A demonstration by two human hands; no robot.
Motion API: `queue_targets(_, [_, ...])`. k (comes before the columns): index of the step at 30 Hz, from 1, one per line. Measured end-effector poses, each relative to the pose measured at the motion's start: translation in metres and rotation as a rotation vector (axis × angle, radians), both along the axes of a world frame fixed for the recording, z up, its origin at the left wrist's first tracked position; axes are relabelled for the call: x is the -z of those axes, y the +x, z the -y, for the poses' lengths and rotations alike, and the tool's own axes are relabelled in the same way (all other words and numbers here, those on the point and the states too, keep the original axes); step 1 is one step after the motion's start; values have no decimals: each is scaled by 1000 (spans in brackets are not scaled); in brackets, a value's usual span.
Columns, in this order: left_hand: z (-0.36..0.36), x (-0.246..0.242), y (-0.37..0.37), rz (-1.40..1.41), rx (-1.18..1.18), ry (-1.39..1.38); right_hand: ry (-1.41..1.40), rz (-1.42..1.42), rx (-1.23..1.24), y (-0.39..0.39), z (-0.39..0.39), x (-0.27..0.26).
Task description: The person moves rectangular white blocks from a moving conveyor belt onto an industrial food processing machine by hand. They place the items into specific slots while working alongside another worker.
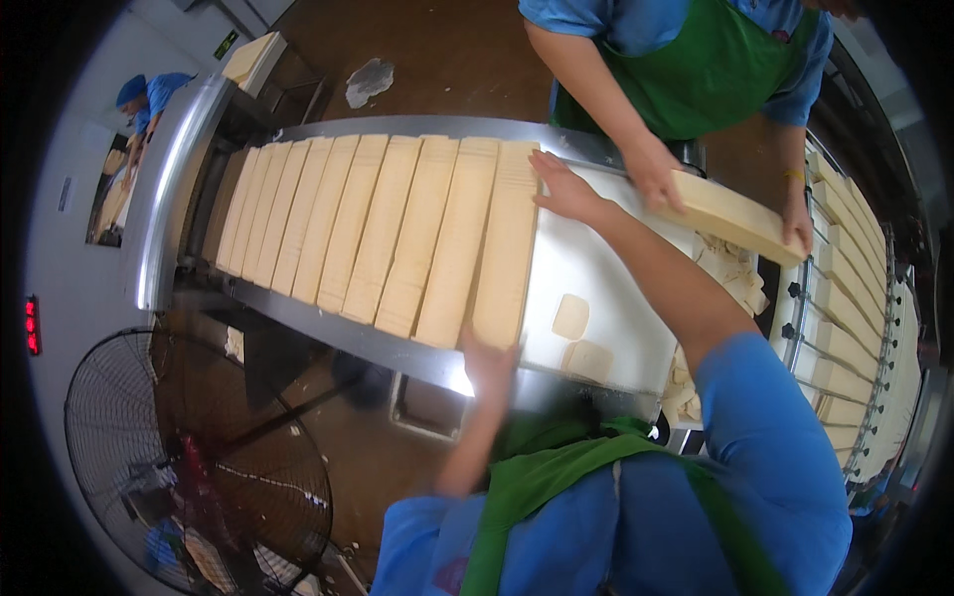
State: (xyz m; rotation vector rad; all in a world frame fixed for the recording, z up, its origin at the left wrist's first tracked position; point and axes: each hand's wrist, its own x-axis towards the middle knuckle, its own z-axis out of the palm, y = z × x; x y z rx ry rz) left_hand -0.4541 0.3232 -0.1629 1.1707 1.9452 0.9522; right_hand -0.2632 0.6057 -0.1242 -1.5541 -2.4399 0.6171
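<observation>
Long pale dough-like blocks lie side by side in a row (384,231) on a metal-edged conveyor. My left hand (490,365), blurred, is at the near end of the rightmost block (507,246), its thumb up by the gap to the neighbouring block. At the far end, my right hand (564,188) has its fingers spread, with fingertips against the block's right edge and not wrapped around it. Two thin pale pieces (572,316) rest on the white surface (633,283) beside that block. Across from me, a co-worker's two hands hold another block (734,216) by its ends.
Pale scraps (734,276) are heaped past the white surface. Further right, more blocks (846,298) sit among metal rods with black knobs. A large caged fan (197,462) stands at lower left. A metal machine housing (179,186) spans the row's left end, with another person beyond.
</observation>
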Motion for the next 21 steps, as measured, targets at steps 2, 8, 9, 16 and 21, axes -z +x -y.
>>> queue_targets(2, [-2,-4,0,-37,41,-25,43,107,22,-19,-32,-2])
queue_targets(8, [-8,-13,-4,-160,152,-59,-101,103,107,-43,-42,-4])
queue_targets(9, [-7,-13,-5,-182,174,-61,-110,109,113,-40,-29,-18])
queue_targets(16, [-32,-57,-23,-204,648,-213,-337,-601,628,145,53,18])
queue_targets(21, [-42,-73,-26,-330,844,-225,-566,-905,837,221,144,18])
